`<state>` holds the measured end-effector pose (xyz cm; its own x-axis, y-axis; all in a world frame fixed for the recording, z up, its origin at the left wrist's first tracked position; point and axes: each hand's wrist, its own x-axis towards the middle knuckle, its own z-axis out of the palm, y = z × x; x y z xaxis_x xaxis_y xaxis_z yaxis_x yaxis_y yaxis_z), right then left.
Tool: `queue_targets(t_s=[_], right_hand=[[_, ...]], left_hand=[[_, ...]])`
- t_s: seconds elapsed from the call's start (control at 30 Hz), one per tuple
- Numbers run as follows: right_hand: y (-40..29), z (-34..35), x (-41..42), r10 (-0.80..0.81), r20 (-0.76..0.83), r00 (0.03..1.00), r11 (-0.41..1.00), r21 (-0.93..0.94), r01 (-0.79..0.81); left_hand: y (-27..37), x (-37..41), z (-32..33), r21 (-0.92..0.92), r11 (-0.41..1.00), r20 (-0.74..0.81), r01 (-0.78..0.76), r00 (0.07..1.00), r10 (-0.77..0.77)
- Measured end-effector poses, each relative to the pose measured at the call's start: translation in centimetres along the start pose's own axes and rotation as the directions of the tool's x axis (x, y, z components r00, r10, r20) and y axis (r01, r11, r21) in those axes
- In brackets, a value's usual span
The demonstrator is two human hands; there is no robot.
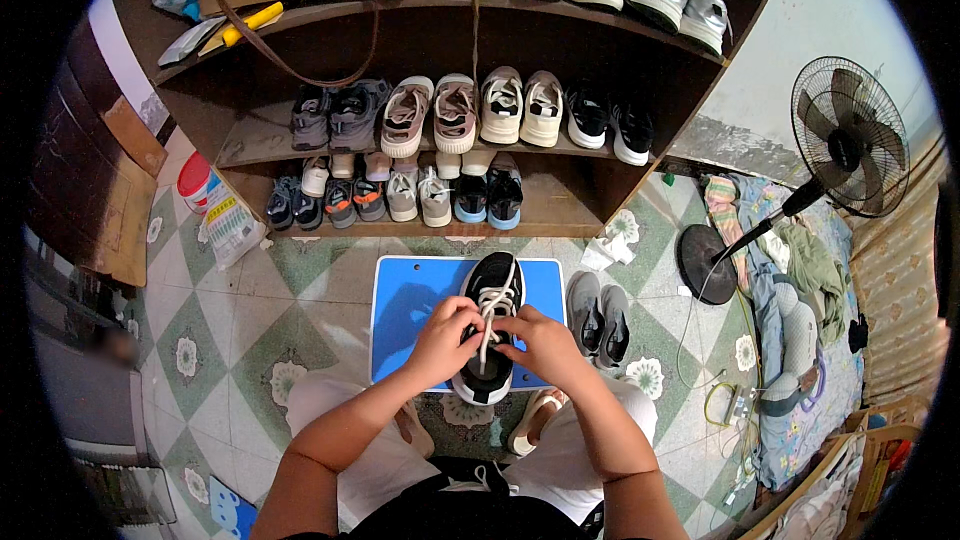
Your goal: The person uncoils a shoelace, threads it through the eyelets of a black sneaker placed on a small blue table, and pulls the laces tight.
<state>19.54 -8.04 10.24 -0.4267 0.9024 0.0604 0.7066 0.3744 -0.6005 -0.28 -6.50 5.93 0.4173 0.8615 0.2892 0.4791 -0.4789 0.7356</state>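
Note:
A black sneaker (496,270) with a white sole lies on a blue board with a white rim (405,330), its toe pointing away from me. Cream shoelaces (493,301) cross its tongue, and one loose end trails over the heel opening. My left hand (450,337) is at the left side of the shoe's opening, fingertips pinched on the lace. From the right, my right hand (541,339) pinches the lace with thumb and forefinger. The fingers partly hide the lace between them.
A wooden shoe rack (420,229) with several pairs stands ahead. Grey slip-on shoes (598,319) sit right of the board. Farther right are a standing fan (707,262), cables and a heap of clothes (814,270). A plastic sack (232,229) and red-lidded bucket (195,180) stand left.

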Motion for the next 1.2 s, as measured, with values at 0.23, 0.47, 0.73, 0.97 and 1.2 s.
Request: queue_targets(t_s=[0.23, 0.47, 0.73, 0.97, 1.2], right_hand=[[-0.2, 1.9, 0.3, 0.033, -0.193, 0.981, 0.999, -0.013, -0.037], [-0.1, 1.7, 0.6, 0.078, -0.17, 0.982, 0.996, -0.023, -0.083], [0.0, 2.3, 1.0, 0.004, -0.266, 0.964, 0.986, 0.164, 0.041], [1.9, -0.6, 0.9, 0.273, -0.049, 0.961, 0.315, 0.948, -0.041], [1.0, -2.6, 0.2, -0.106, 0.107, 0.989, 0.474, 0.88, -0.044]], left_hand=[[0.4, 0.5, -0.4, 0.004, 0.998, 0.115, -0.062, 0.991, 0.061], [1.1, 0.5, -0.1, 0.164, 0.981, -0.136, -0.107, 0.982, 0.13], [-0.6, -0.1, -0.1, -0.267, 0.963, -0.491, -0.047, 0.866, -0.094], [-0.7, 0.8, -3.3, -0.822, 0.569, -0.351, 0.028, 0.761, -0.545], [-1.8, 0.8, -7.2, -0.741, 0.499, 0.207, 0.449, 0.86, -0.467]])
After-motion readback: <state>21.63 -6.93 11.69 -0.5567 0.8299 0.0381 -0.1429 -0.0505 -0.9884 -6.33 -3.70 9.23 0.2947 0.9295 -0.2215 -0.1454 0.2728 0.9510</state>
